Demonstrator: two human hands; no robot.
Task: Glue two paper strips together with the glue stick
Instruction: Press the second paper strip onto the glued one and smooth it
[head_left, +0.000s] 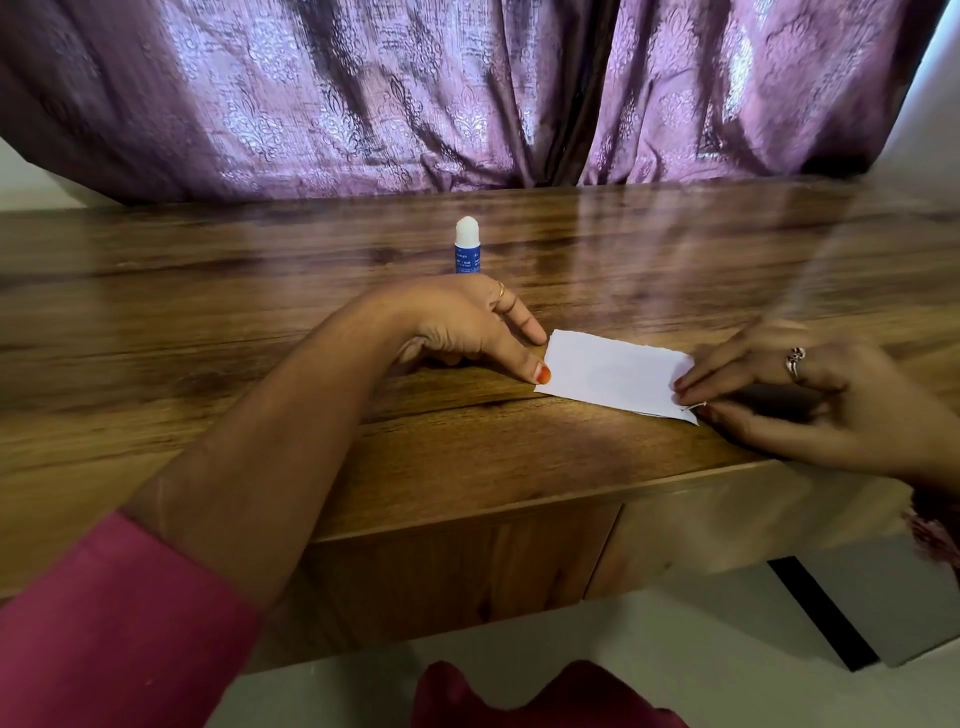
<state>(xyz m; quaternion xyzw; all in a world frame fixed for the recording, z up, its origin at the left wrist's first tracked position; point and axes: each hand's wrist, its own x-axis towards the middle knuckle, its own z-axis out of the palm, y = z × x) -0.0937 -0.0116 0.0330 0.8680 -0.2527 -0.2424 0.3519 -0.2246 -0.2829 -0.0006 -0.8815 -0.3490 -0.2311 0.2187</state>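
Note:
White paper strips (613, 375) lie stacked flat on the wooden table (260, 322), a second layer showing along the lower right edge. My left hand (467, 327) rests at the stack's left end, thumb and forefinger touching that edge. My right hand (795, 395) pinches the right end between thumb and fingers, lifting the corner slightly. A blue glue stick (467, 245) with a white top stands upright behind my left hand, untouched.
A purple patterned curtain (467, 93) hangs right behind the table's far edge. The table's front edge (519, 514) runs just below the paper. White floor (675, 623) lies beneath, with a dark strip at the right.

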